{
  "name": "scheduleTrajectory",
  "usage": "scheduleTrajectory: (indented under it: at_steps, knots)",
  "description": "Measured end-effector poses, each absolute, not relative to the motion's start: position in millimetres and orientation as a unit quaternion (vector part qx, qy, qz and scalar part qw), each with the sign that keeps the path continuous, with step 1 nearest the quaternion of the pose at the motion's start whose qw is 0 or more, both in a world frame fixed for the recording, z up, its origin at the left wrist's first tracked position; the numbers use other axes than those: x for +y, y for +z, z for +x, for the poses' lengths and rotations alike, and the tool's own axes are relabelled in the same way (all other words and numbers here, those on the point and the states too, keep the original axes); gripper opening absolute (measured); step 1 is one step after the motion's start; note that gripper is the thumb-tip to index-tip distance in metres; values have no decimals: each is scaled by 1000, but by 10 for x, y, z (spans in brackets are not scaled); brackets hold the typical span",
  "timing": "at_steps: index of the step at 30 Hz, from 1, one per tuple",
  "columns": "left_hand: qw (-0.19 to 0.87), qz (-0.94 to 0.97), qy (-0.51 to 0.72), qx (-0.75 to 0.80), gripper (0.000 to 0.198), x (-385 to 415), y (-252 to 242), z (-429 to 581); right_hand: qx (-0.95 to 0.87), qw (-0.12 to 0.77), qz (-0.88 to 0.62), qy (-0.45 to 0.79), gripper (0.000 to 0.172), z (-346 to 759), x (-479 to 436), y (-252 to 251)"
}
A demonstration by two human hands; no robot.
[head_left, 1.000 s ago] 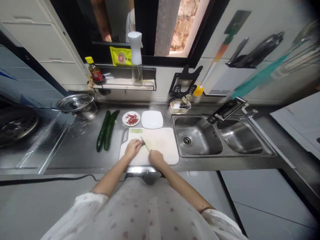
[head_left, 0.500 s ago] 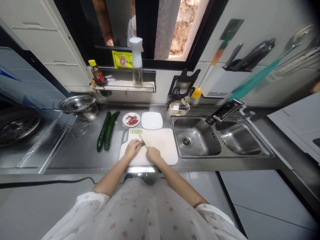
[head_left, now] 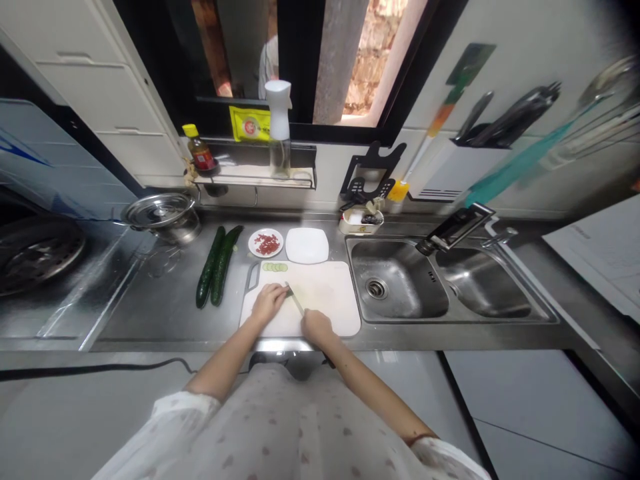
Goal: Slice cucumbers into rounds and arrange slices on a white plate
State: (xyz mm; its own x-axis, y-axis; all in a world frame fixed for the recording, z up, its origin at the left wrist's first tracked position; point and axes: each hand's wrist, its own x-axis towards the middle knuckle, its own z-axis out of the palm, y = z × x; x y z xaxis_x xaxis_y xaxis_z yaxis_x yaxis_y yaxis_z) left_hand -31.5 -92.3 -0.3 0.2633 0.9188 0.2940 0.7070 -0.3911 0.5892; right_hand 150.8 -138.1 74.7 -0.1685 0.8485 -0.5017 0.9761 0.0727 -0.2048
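Note:
My right hand [head_left: 317, 327] is closed round the handle of a knife [head_left: 296, 301], whose blade points up and left over the white cutting board [head_left: 330, 293]. My left hand [head_left: 269, 302] has its fingers closed on a small green piece of cucumber [head_left: 289, 292] beside the blade tip; the hand hides most of it. Thin cucumber slices [head_left: 275, 267] lie overlapping at the board's top left. Two whole cucumbers [head_left: 219, 267] rest on the steel counter left of the board. Behind it stand a small plate of red pieces [head_left: 266, 243] and a white square plate [head_left: 307, 245].
A double sink [head_left: 400, 280] with a black tap [head_left: 455, 230] is at the right. A lidded steel pot [head_left: 167, 217] stands at the back left. Bottles [head_left: 203, 153] stand on the window shelf [head_left: 250, 175], and a utensil holder [head_left: 361, 221] is behind the sink.
My right hand has drawn slightly down and right with the knife, and the blade tip has lowered towards my left fingers. The whole view has shifted a little.

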Motion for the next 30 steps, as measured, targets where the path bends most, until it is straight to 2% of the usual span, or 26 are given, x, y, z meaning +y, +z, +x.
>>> scheduleTrajectory:
  at_steps: [13, 30]
  knots:
    - [170, 779, 308, 518, 26, -924, 11, -319, 723, 99, 634, -258, 34, 1279, -1038, 791]
    - [180, 775, 291, 531, 25, -904, -43, -335, 715, 120, 632, -274, 32, 1536, -1387, 749]
